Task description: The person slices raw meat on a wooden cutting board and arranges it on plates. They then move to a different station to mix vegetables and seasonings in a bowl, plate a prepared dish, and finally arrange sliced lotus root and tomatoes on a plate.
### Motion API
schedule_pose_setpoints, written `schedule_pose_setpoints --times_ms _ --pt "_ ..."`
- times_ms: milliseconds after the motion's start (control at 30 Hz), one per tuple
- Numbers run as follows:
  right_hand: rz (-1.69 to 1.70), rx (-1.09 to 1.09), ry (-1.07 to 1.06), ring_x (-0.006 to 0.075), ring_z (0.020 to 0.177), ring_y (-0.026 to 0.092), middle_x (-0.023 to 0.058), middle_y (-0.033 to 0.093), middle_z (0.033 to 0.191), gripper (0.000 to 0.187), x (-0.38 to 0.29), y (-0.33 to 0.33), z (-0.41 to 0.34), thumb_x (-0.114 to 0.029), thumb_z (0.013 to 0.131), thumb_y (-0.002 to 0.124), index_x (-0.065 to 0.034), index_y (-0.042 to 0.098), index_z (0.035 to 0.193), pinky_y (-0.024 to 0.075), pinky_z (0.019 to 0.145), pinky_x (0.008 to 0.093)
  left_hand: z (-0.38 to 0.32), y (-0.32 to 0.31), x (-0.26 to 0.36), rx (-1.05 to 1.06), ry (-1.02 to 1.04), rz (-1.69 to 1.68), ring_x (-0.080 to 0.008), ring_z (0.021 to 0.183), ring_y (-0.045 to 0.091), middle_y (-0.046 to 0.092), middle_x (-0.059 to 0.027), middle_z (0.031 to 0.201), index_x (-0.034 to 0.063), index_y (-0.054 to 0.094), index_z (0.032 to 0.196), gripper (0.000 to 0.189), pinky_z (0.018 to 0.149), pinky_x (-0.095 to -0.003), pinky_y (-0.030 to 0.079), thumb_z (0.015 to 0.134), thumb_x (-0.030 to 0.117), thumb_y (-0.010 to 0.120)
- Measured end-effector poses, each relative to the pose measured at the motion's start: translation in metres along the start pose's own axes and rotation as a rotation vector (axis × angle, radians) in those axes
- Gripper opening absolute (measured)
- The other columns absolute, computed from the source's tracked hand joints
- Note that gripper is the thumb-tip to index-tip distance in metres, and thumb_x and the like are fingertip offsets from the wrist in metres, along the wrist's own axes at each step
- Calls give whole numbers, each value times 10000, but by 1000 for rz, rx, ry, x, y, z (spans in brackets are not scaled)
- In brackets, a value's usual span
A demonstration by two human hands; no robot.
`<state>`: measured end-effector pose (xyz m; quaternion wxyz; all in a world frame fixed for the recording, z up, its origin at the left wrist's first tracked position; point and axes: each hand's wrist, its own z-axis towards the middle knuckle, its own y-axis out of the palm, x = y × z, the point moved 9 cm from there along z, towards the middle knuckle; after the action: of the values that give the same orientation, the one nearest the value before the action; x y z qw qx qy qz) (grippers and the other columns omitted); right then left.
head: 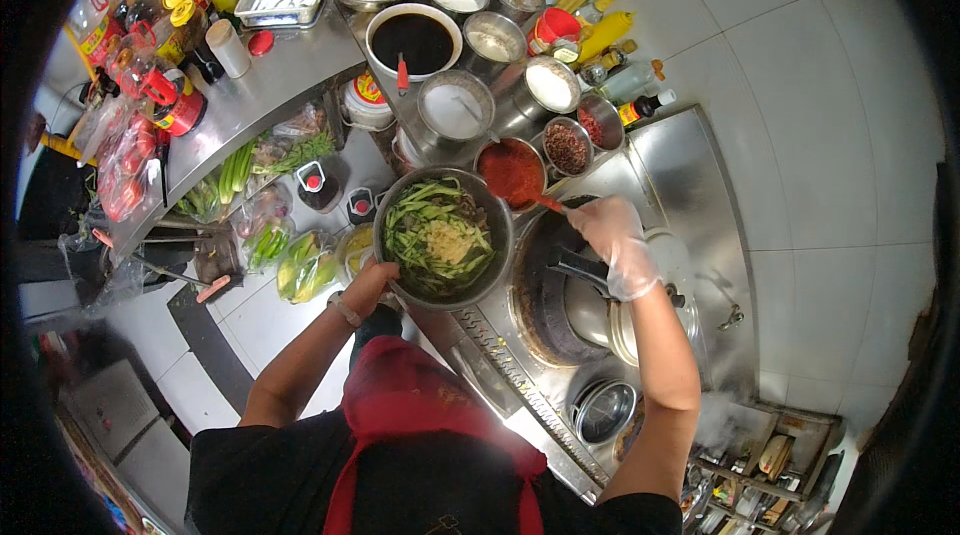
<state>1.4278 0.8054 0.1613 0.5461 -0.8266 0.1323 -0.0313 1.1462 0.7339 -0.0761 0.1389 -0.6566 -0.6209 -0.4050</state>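
Observation:
A steel mixing bowl (506, 265) holds cut green vegetable strips (409, 223) with a pale yellow minced heap (448, 238) on top. At its lower left rim, my left hand (367, 286) grips the bowl. On my right hand (607, 231) is a clear plastic glove; its fingers are closed around the handle of a spoon (551, 202) coated in red. The spoon's far end reaches into a steel container of red chili powder or paste (512, 171), just above and right of the bowl; its tip cannot be made out clearly.
Bowls of dark sauce (411, 43), white powder (552, 83) and dried red spice (566, 147) crowd the counter above. Beneath my right arm lie a blackened wok (536, 325) and a lidded pot (589, 310). Bottles (180, 96) stand upper left; bagged vegetables (307, 265) sit lower down.

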Motion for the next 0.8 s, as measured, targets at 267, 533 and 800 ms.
schedule_pose_setpoints --times_ms 267,533,800 --pt "-325 456 -461 270 527 561 111 544 562 175 -75 10 -80 -165 716 550 -80 558 563 430 480 379 -3 8 -1 -64 -15 -172 -152 700 498 524 -40 786 36 508 945 269 610 -287 418 681 88 494" --pt "-435 625 -516 202 488 487 54 465 532 95 -82 11 -100 -114 677 536 -99 473 608 365 470 325 -2 8 -18 -55 -73 -209 -192 799 513 520 -91 902 -20 436 1022 366 675 -311 439 681 87 515" --pt "-567 577 -435 228 508 496 61 463 544 160 -77 18 -103 -186 747 556 -102 479 634 380 491 343 -5 9 -16 -54 -92 -205 -199 802 514 527 -89 882 -12 466 984 318 685 -323 442 687 89 518"
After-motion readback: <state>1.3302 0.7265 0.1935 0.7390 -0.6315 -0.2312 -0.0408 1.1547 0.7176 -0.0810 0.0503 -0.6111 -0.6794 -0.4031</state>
